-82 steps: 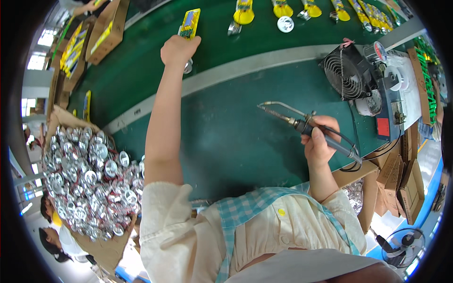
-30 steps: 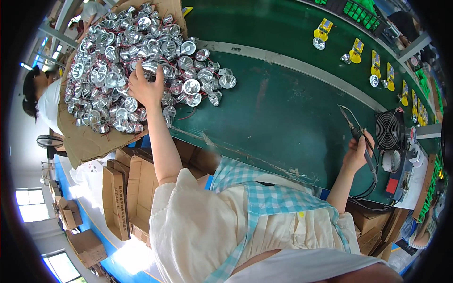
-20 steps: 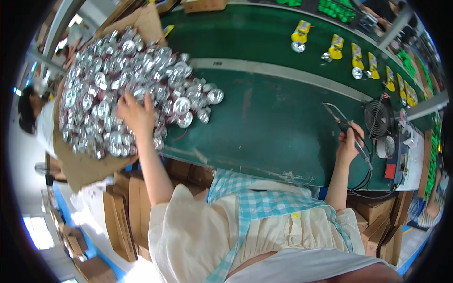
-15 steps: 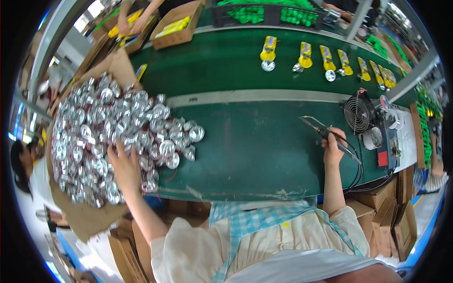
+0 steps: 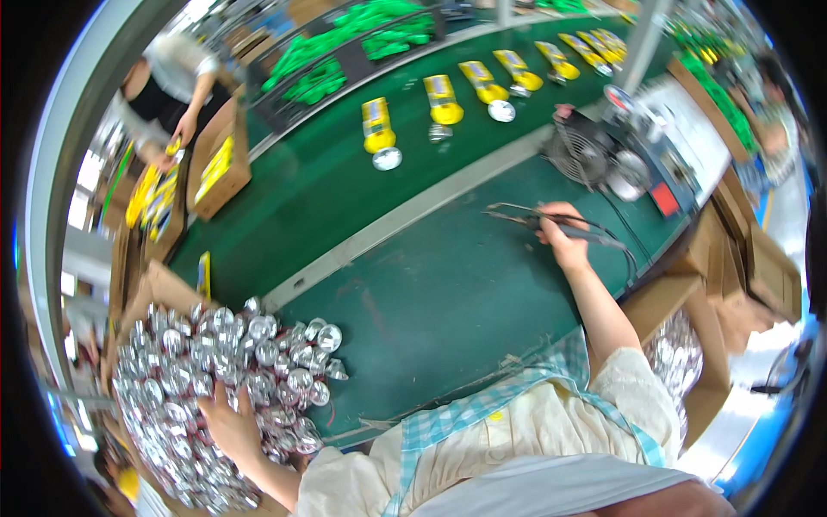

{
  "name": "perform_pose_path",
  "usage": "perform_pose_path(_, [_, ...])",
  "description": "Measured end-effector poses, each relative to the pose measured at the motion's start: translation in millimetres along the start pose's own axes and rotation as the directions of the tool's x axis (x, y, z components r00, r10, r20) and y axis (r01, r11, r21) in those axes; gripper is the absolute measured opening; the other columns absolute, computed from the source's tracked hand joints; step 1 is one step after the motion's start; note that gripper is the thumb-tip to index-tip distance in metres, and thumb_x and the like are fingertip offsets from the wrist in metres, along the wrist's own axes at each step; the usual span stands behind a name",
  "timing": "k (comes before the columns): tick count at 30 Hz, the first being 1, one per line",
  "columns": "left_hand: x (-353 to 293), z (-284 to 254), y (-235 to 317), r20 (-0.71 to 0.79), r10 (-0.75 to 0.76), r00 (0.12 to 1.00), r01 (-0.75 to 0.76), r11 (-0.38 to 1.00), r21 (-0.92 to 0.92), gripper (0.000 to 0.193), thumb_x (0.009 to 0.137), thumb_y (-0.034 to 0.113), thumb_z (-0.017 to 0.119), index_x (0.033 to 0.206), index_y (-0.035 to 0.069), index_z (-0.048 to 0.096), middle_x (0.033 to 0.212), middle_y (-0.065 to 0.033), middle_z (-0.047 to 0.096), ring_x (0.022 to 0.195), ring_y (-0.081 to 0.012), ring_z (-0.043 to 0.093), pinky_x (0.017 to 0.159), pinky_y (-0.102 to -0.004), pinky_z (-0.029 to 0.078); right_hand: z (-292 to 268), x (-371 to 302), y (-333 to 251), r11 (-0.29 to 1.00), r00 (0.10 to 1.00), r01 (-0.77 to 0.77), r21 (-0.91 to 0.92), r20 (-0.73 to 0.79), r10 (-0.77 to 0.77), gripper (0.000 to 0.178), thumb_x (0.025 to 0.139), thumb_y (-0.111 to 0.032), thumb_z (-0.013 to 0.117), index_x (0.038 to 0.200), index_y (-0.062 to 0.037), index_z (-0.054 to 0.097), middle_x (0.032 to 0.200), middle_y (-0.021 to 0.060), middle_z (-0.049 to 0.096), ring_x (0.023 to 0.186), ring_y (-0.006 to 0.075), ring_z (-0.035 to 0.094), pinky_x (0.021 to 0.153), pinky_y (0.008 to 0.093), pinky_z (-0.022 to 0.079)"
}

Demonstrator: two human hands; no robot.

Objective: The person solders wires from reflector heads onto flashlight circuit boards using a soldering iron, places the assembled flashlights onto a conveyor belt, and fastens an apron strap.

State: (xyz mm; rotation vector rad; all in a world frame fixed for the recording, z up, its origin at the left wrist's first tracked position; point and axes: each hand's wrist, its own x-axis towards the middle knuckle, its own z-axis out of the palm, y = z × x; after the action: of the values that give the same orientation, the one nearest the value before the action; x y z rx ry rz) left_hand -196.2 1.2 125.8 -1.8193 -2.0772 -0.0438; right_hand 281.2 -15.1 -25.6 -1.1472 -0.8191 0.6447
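My left hand (image 5: 233, 431) rests on a heap of small silver reflector cups (image 5: 198, 366) with red wires, at the left end of the green workbench (image 5: 431, 302). Its fingers are spread and partly bent among the cups, and none is visibly lifted. On the right, my right hand (image 5: 564, 239) is closed around a soldering iron (image 5: 525, 221). The iron's metal tip points left above the bench, and a dark cable trails from its rear end. Several yellow casings (image 5: 376, 125) with silver cups at their near ends lie in a row on the green belt (image 5: 301, 211).
Beyond my right hand stand a small black fan (image 5: 577, 151), a round silvery spool (image 5: 627, 175) and a unit with a red patch (image 5: 665, 201). A carton (image 5: 239, 168) holds yellow pieces; a co-worker (image 5: 168, 95) handles more. Black trays (image 5: 345, 65) hold green parts.
The whole view has swung, so the heap sits lower and the belt slants. My right hand still holds the soldering iron, and my left hand stays at the heap.
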Motion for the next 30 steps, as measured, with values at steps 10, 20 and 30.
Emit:
perform_pose_path(10, [-30, -4, 58, -0.231, 0.323, 0.918, -0.367, 0.913, -0.180, 0.031, 0.072, 0.019, 0.054, 0.088, -0.005, 0.042, 0.107, -0.0235, 0.035, 0.100, -0.0374, 0.034, 0.082, -0.0436, 0.030, 3, 3, 6, 0.983, 0.998, 0.006, 0.183, 0.054, -0.017, 0.016, 0.069, -0.007, 0.054, 0.085, -0.0042, 0.053, 0.068, 0.0034, 0.055, 0.055, 0.0059, 0.049, 0.047, 0.0191, 0.039])
perform_pose_path(20, [-136, 84, 142, -0.095, 0.688, 0.720, -0.591, 0.536, -0.603, 0.053, 0.064, 0.018, 0.056, 0.107, -0.006, 0.034, 0.114, -0.0234, 0.030, 0.107, -0.0408, 0.025, 0.089, -0.0468, 0.022, 16, -1, -4, 0.966, 0.992, -0.017, 0.257, 0.127, -0.017, 0.014, 0.070, -0.011, 0.053, 0.083, -0.0049, 0.053, 0.061, 0.0012, 0.052, 0.050, 0.0053, 0.047, 0.043, 0.0183, 0.038])
perform_pose_path(30, [-137, 121, 138, -0.324, 0.658, 0.680, -0.723, 0.528, -0.446, 0.049, 0.062, 0.024, 0.053, 0.101, -0.004, 0.040, 0.111, -0.0221, 0.037, 0.101, -0.0396, 0.035, 0.083, -0.0468, 0.030, 9, -7, 10, 0.944, 0.996, -0.026, 0.328, 0.091, -0.005, 0.011, 0.074, -0.005, 0.050, 0.085, -0.0023, 0.052, 0.074, 0.0036, 0.052, 0.055, 0.0069, 0.048, 0.046, 0.0190, 0.039])
